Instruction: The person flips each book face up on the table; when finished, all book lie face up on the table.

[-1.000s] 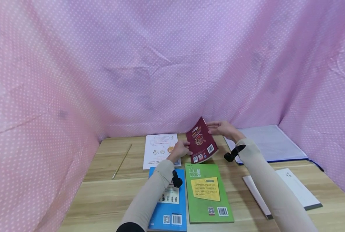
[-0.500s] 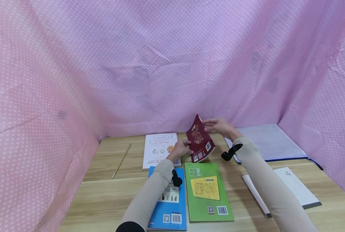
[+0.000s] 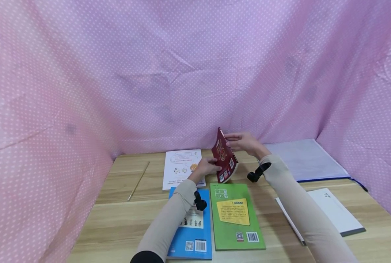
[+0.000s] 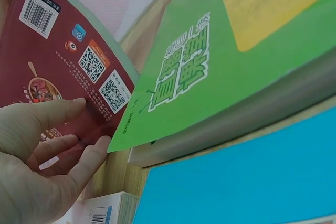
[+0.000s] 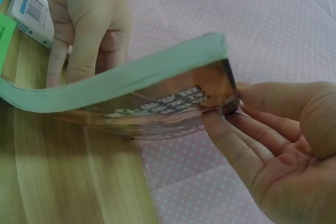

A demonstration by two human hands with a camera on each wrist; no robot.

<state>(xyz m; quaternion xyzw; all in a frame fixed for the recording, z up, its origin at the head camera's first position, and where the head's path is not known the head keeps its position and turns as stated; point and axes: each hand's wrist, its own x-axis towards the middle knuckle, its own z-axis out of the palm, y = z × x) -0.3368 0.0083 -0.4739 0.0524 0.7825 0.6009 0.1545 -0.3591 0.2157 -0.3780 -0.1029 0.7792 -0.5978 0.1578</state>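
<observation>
A maroon paperback book (image 3: 224, 155) stands tilted and bowed above the back of the wooden table, its back cover with barcode turned to the left. My left hand (image 3: 205, 168) holds it by the near left side, fingers lying against the dark cover in the left wrist view. On the other side my right hand (image 3: 245, 143) pinches the far edge; in the right wrist view the thumb and fingertips (image 5: 212, 121) meet at the corner of the picture cover. Just in front lies a green book (image 3: 221, 233), with a blue book (image 3: 182, 248) beside it, partly under my left forearm.
A white book with cartoon figures (image 3: 179, 175) lies behind the blue one. Far left is a thin stick (image 3: 139, 181). A pale blue-edged folder (image 3: 307, 157) and a white book with a dark edge (image 3: 337, 212) lie at right. Pink dotted cloth (image 3: 169, 91) walls the back.
The maroon book has turned more upright and swung to the left, showing its face more edge-on. My right hand has moved left with its edge; my left hand has shifted only slightly.
</observation>
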